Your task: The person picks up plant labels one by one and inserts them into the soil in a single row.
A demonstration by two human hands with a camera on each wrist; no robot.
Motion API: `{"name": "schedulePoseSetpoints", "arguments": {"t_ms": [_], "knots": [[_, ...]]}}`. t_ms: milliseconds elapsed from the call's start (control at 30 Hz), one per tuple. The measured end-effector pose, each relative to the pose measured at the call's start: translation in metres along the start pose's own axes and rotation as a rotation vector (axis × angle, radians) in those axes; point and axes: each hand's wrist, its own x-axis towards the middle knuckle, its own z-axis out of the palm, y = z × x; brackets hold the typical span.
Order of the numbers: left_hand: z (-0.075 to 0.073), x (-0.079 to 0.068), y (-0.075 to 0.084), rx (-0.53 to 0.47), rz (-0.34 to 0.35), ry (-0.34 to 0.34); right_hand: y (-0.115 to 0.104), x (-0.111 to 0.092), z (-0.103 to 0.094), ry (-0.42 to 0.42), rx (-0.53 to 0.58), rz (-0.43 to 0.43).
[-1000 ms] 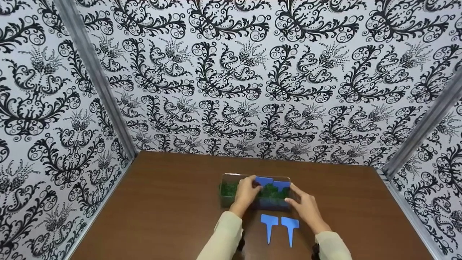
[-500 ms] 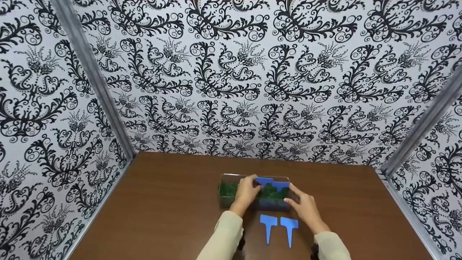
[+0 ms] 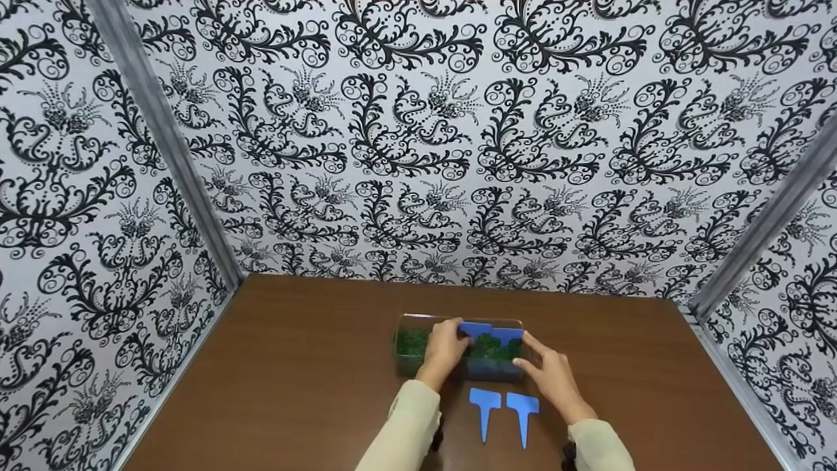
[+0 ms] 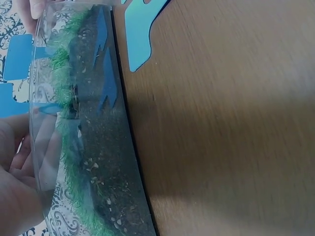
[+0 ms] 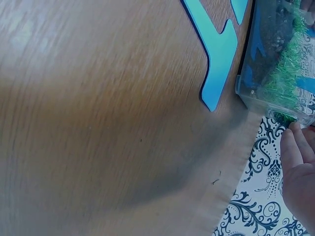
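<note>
A clear rectangular planter [image 3: 407,367] filled with dark soil and artificial green grass [image 3: 413,343] stands on the table. Two blue T-shaped plant labels stick up at its right part: a left label [image 3: 476,329] and a right label [image 3: 507,335]. My left hand [image 3: 444,353] reaches over the planter and pinches the left label near its left edge, as far as the views show. At the planter's right end my right hand [image 3: 554,379] holds the corner, thumb at the front and fingers [image 5: 291,147] at the end wall. Label stems show in the soil through the wall.
Two more blue plant labels, one on the left [image 3: 485,400] and one on the right [image 3: 522,403], lie flat on the brown table [image 3: 314,373] in front of the planter, between my forearms. A patterned wall [image 3: 418,196] rises behind the table.
Both hands, the planter and the labels keep their places relative to one another. Only a slight shift of the head view shows.
</note>
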Motion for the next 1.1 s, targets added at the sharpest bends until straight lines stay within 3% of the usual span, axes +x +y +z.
{"name": "schedulePoseSetpoints", "arguments": {"t_ms": [333, 567, 1100], "knots": [[0.0013, 0.0003, -0.0002, 0.051, -0.046, -0.025, -0.0006, -0.0005, 0.0009, 0.017, 0.011, -0.001], [0.0025, 0.0011, -0.0006, 0.087, -0.042, -0.018, -0.0011, -0.002, 0.0003, 0.029, -0.017, -0.019], [0.0035, 0.0027, 0.0018, 0.105, -0.078, -0.035, -0.0007, -0.001, 0.0007, 0.027, -0.022, -0.02]]}}
